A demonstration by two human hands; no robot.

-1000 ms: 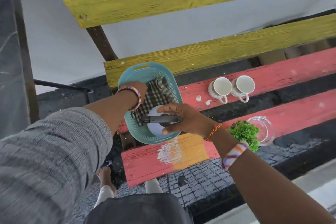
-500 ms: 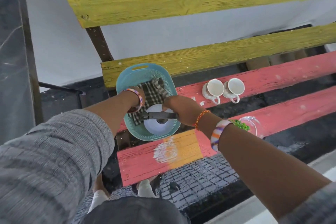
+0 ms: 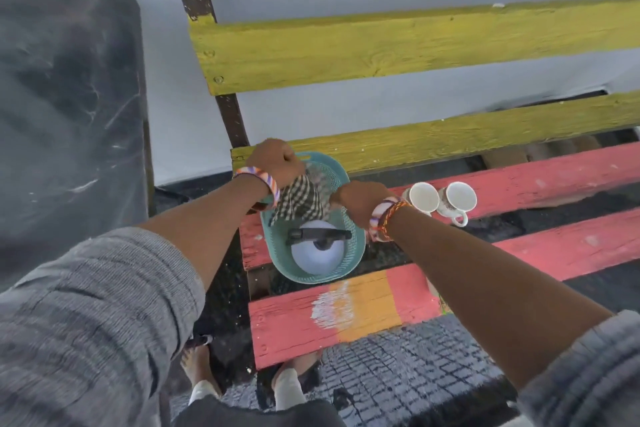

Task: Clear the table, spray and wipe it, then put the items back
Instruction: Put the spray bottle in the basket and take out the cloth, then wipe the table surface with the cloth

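Observation:
A teal plastic basket [image 3: 353,260] sits on the left end of the slatted red and yellow table [image 3: 346,315]. Inside it stands a white spray bottle [image 3: 317,253] with a black trigger head. A black-and-white checked cloth [image 3: 299,199] is lifted above the basket's far half. My left hand [image 3: 277,163] grips the cloth's upper left part in a fist. My right hand [image 3: 360,199] holds the cloth's right edge, fingers hidden behind the fabric.
Two white cups [image 3: 438,199] stand on a red slat right of the basket. Yellow bench slats [image 3: 415,45] rise behind. A dark slab [image 3: 69,114] stands at the left. My feet [image 3: 287,381] are on the paved ground below the table edge.
My right hand let go of the spray bottle and moved up to the cloth. Both hands lifted the cloth out of the basket. The plant and glass jar are now hidden behind my right arm.

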